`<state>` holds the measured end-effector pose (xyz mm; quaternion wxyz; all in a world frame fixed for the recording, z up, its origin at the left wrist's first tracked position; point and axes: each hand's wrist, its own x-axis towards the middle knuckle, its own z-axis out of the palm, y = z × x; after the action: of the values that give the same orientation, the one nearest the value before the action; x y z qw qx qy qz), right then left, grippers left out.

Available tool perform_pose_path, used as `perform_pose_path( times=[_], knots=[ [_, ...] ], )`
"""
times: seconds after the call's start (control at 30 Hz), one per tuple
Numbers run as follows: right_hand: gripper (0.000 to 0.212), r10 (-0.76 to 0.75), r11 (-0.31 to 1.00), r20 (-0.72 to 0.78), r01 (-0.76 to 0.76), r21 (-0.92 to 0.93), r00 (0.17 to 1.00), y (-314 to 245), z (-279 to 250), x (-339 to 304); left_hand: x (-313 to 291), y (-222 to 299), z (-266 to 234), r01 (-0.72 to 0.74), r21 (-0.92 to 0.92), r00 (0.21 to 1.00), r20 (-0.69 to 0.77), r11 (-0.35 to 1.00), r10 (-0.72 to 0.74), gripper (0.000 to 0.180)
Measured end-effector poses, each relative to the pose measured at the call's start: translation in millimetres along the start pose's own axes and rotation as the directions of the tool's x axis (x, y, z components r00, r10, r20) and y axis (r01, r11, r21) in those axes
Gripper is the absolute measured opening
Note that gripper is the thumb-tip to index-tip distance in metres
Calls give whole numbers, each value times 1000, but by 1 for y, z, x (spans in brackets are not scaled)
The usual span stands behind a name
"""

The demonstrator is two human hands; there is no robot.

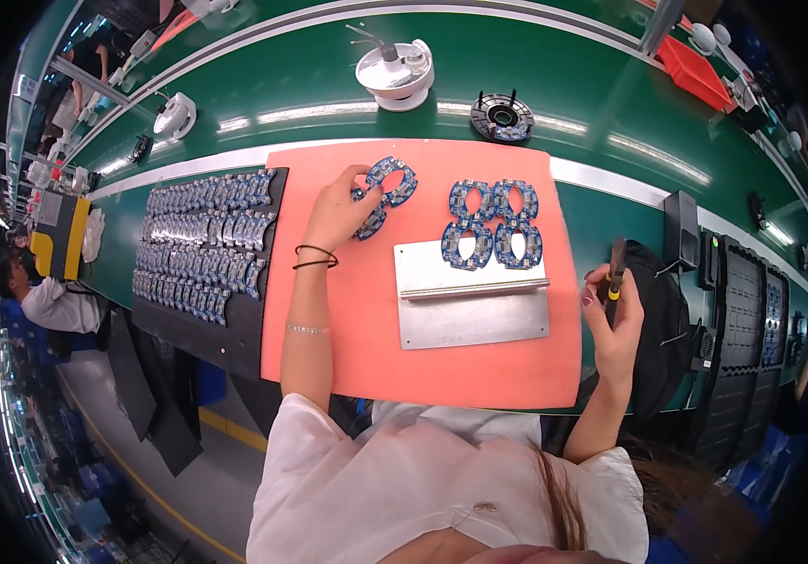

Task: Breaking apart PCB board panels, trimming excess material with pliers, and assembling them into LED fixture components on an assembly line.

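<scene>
And here, the blue circuit boards (404, 192) are pinched by the left hand (336, 211), just beyond its fingertips over the pink mat (366, 324); pliers (615, 273) are gripped by the right hand (616, 324). Light, stiff, probably fragile: best taken by the outer edges, components left unpressed.

- Upper middle of the frame: the left hand (336, 211) pinches a small cluster of blue circuit boards (406, 191); fingers cover part, so it may be two pieces or more.
- Right of centre: the right hand (618, 324) grips yellow-and-black pliers (614, 278), tips upward.
- Centre: four ring-shaped boards (494, 205) sit together, the lower pair overlapping a metal plate (474, 321) on a pink mat (357, 324).
- Left: rows of boards line a black tray (202, 338).
- Top centre: a white housing (392, 83).
</scene>
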<state>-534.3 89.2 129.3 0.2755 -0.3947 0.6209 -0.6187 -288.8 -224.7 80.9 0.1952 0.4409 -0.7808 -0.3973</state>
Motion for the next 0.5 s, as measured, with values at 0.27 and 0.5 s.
perform_pose_path(
  times=[0.27, 0.5],
  knots=[
    [15, 45, 999, -5, -45, -11, 999, 7, 15, 1, 33, 6, 3, -24, 344, 999, 48, 938, 8, 60],
    [16, 54, 989, 10, -52, -139, 998, 3, 17, 7, 26, 7, 3, -35, 157, 992, 126, 987, 15, 59]
  ],
)
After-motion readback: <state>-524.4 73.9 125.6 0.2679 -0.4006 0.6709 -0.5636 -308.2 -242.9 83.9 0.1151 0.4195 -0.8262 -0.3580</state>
